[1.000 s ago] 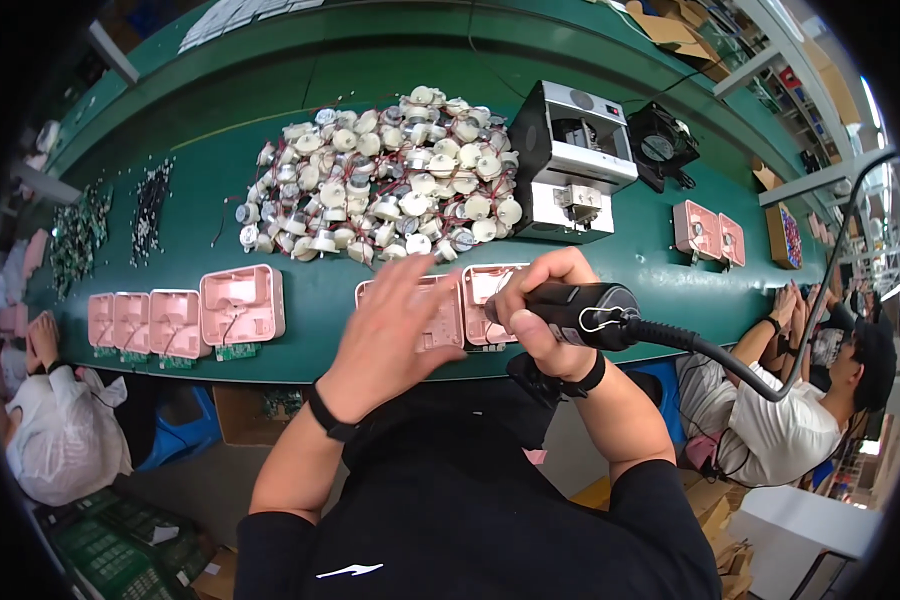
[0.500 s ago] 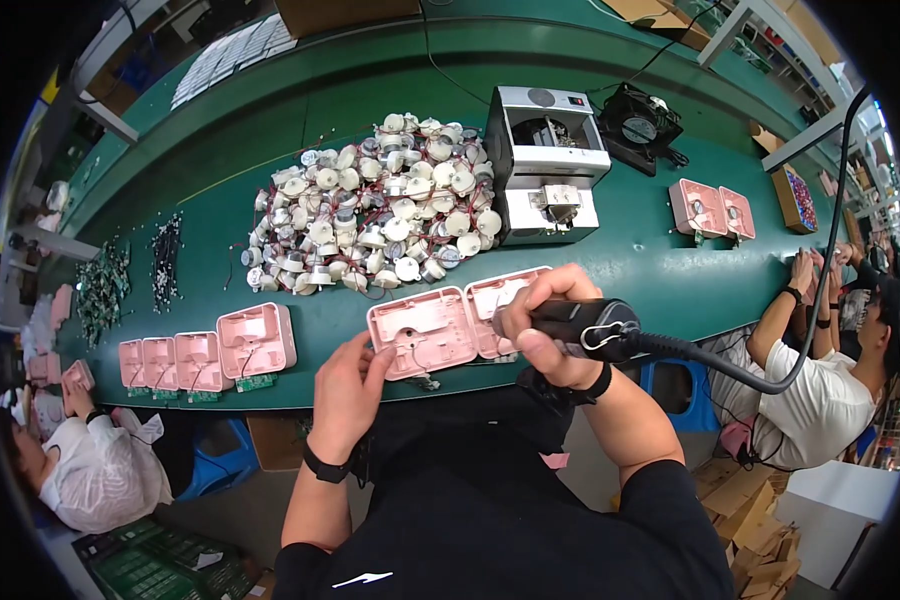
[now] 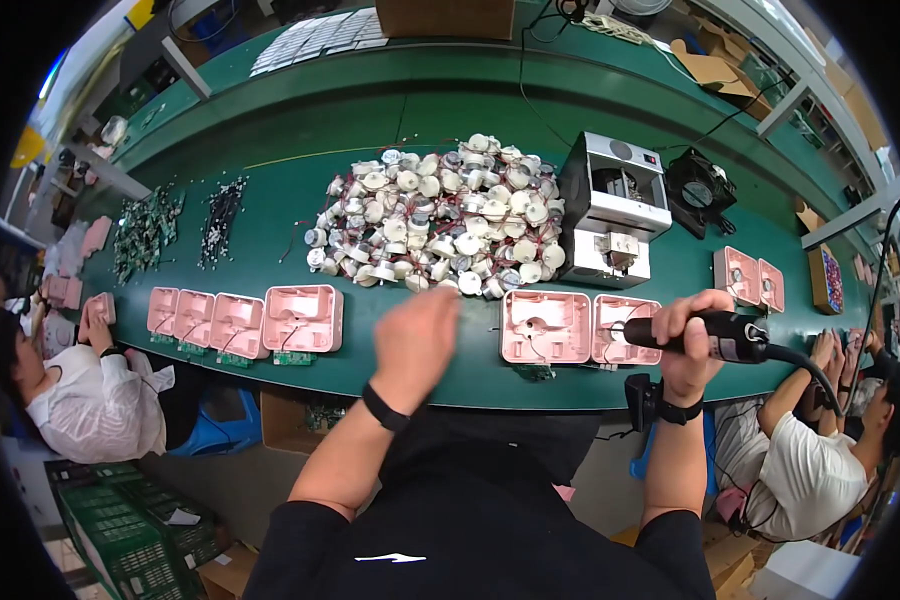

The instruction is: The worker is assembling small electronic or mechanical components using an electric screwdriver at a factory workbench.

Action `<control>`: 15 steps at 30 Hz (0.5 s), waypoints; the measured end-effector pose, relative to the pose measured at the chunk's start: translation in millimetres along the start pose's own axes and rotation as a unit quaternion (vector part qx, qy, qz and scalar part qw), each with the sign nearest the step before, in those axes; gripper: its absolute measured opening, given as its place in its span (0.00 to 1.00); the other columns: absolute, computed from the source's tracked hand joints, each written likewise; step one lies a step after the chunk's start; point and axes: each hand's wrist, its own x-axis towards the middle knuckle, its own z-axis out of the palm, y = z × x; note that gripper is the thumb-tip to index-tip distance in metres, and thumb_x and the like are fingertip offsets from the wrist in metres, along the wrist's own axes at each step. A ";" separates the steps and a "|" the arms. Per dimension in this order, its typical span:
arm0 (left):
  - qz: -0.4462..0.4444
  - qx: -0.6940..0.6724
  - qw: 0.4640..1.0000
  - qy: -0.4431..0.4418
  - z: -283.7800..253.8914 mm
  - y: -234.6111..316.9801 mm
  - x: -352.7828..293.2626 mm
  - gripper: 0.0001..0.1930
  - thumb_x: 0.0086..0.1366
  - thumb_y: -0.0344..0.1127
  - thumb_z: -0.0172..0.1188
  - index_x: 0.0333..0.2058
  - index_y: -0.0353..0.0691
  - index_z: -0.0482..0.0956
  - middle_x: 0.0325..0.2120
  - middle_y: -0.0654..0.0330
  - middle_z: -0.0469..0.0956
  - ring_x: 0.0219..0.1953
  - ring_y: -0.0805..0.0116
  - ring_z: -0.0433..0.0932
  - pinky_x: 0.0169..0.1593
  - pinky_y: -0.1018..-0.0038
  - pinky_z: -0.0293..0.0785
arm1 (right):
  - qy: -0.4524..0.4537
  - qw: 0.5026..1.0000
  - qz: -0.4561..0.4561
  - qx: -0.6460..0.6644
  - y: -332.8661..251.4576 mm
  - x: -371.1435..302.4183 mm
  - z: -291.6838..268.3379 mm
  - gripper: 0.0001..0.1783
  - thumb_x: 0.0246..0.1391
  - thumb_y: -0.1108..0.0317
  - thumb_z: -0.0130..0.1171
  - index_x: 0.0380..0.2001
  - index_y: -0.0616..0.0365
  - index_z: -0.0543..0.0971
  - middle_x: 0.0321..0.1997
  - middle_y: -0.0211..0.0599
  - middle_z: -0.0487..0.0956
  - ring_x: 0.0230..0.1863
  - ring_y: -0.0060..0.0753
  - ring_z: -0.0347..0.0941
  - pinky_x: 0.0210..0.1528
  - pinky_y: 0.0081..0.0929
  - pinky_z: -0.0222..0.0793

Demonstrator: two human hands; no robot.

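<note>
In my right hand (image 3: 692, 372) is a black corded electric screwdriver (image 3: 728, 337), held almost level and pointing left. Its tip is over the right half of an opened pink plastic housing (image 3: 547, 345). The deeper left half has a small wire inside, and a green circuit board (image 3: 532, 372) shows below its front edge. My left hand (image 3: 417, 340) is off the housing, to its left, near the front edge of a heap of small white and silver motors (image 3: 440, 215) with red wires. Motion smears its fingers, so whether it holds anything cannot be made out.
Several pink shells (image 3: 303, 318) with boards stand in a row at left, beyond them heaps of circuit boards (image 3: 148, 235). Behind the housing stand a screw feeder (image 3: 618, 215) and a black fan (image 3: 703, 190). Co-workers sit at left and right; another opened pink housing (image 3: 737, 275) lies right.
My left hand has let go of the housing's left edge and moved toward the motor heap. My right hand has drawn the screwdriver rightward. The whole view has shifted.
</note>
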 end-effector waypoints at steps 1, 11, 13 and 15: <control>-0.027 0.044 0.998 0.024 -7.4 -9.7 10.1 0.17 0.60 0.36 0.63 0.47 0.41 0.76 0.34 0.54 0.76 0.36 0.53 0.78 0.39 0.63 0.75 | 0.002 1.000 -0.022 0.016 -5.7 2.6 -0.8 0.15 0.56 0.65 0.59 0.40 0.56 0.65 0.22 0.33 0.68 0.20 0.26 0.62 0.25 0.26 0.63; -0.079 0.195 0.977 -0.013 -27.8 -56.6 24.8 0.21 0.55 0.40 0.67 0.47 0.42 0.77 0.40 0.56 0.76 0.38 0.52 0.78 0.37 0.62 0.74 | 0.068 0.992 -0.088 -0.054 -13.1 88.1 22.7 0.08 0.59 0.70 0.55 0.39 0.58 0.69 0.23 0.32 0.69 0.21 0.28 0.66 0.26 0.27 0.65; -0.073 0.175 0.982 0.002 -29.3 -57.3 26.7 0.20 0.55 0.38 0.67 0.47 0.41 0.77 0.40 0.56 0.76 0.39 0.54 0.78 0.37 0.63 0.75 | 0.077 0.992 -0.066 -0.081 -4.3 97.7 19.9 0.08 0.59 0.70 0.55 0.39 0.58 0.69 0.23 0.32 0.69 0.21 0.28 0.66 0.26 0.27 0.66; -0.075 0.141 0.987 0.028 -33.1 -56.7 24.3 0.19 0.57 0.36 0.67 0.46 0.38 0.77 0.40 0.56 0.76 0.39 0.58 0.79 0.38 0.66 0.76 | 0.087 0.988 -0.012 -0.127 1.9 101.9 19.2 0.08 0.59 0.70 0.56 0.39 0.58 0.69 0.24 0.32 0.69 0.21 0.27 0.67 0.26 0.27 0.66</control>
